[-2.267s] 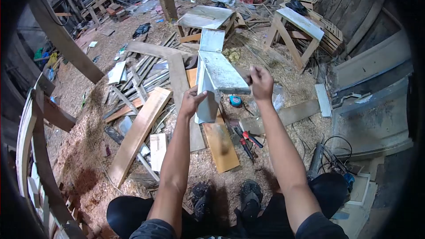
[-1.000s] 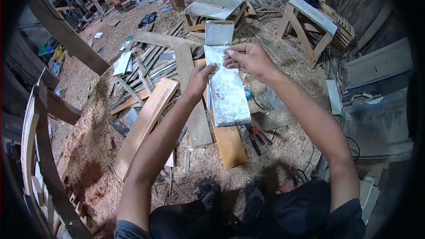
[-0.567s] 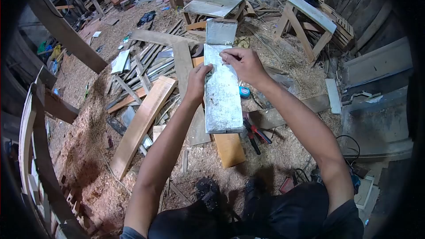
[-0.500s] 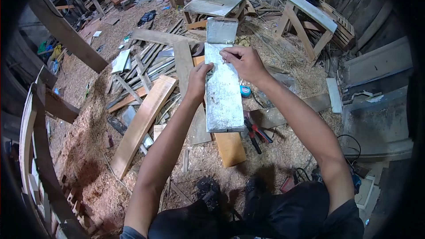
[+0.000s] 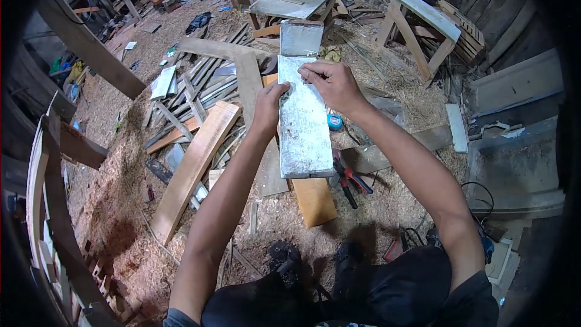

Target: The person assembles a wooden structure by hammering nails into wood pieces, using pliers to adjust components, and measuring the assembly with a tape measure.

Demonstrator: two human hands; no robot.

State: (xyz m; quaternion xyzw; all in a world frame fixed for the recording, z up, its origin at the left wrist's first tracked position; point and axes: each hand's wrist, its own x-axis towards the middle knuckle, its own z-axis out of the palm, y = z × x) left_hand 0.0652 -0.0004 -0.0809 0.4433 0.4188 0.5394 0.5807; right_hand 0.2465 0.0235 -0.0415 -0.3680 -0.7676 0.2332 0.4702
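Note:
A white-painted, scuffed board (image 5: pixel 305 139) lies lengthwise in front of me. My left hand (image 5: pixel 267 108) is closed on its left edge, thumb on top and the other fingers mostly hidden. Over the board's far part, my right hand (image 5: pixel 334 88) pinches thumb and forefinger together against the surface; whatever sits between the fingertips is too small to make out. Beyond the far end is a shorter greyish-white panel (image 5: pixel 301 37). Under the near end, an orange-brown plank (image 5: pixel 315 203) sticks out. Red-and-black pliers (image 5: pixel 350 183) and a blue tape measure (image 5: pixel 334 122) are to the right.
Wood shavings cover the floor. A long plank (image 5: pixel 196 169) and a heap of thin offcuts (image 5: pixel 209 97) lie to the left. Low wooden tables (image 5: pixel 290 3) stand farther back, with a trestle (image 5: pixel 423 30) at right. A slanting post (image 5: pixel 91 45) rises at left.
The view has shifted very slightly, so the board and hands appear a little higher and to the left. Both hands keep the same hold, the right one still pinching at the board's far part.

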